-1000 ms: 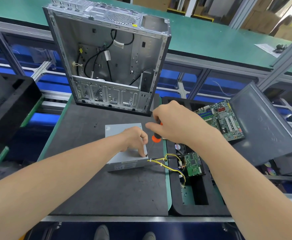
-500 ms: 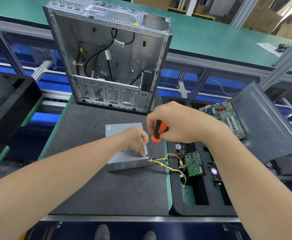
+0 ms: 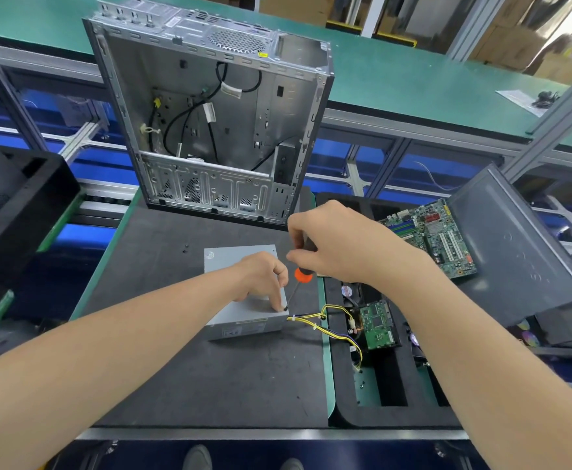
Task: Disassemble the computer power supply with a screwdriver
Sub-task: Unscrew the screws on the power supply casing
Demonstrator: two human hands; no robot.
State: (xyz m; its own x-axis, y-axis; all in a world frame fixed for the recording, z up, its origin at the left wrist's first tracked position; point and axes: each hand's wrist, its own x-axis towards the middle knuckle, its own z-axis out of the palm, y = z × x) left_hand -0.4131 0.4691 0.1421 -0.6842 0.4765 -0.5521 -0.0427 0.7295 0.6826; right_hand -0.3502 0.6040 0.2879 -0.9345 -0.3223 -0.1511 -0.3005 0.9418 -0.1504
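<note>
Right hand (image 3: 342, 245) grips the screwdriver (image 3: 303, 274), fingers curled round the black handle w/ the orange collar showing just below them. Shaft slants down and towards my left, tip sitting on a screw (image 3: 285, 309) at the near right corner of the PSU (image 3: 240, 329) lid. So the screw lies below and left of my R hand, and the driver's long axis is tilted, not plumb over it. Left hand (image 3: 261, 276) rests on the PSU top, index fingertip pressed down right beside the tip, other fingers loosely curled, holding nothing; it's the nearer hand to the screw and seems to steady both box and bit

PSU is a grey box lying flat on the dark mat (image 3: 210, 378), about mid-bench, long side running away from me. Yellow wires (image 3: 311, 322) leave its near right corner and trail into the black tray (image 3: 345, 412) on my right, near a small green board (image 3: 377, 323). Empty computer case (image 3: 210, 130) stands upright behind the PSU, apart from it. Motherboard (image 3: 437, 239) and a grey side panel (image 3: 515, 249) sit further right

Judgement: turning comes next, and w/ the shaft leaning like this the bit could slip off the head, so I'd bring the handle more directly above the screw while pressing down
</note>
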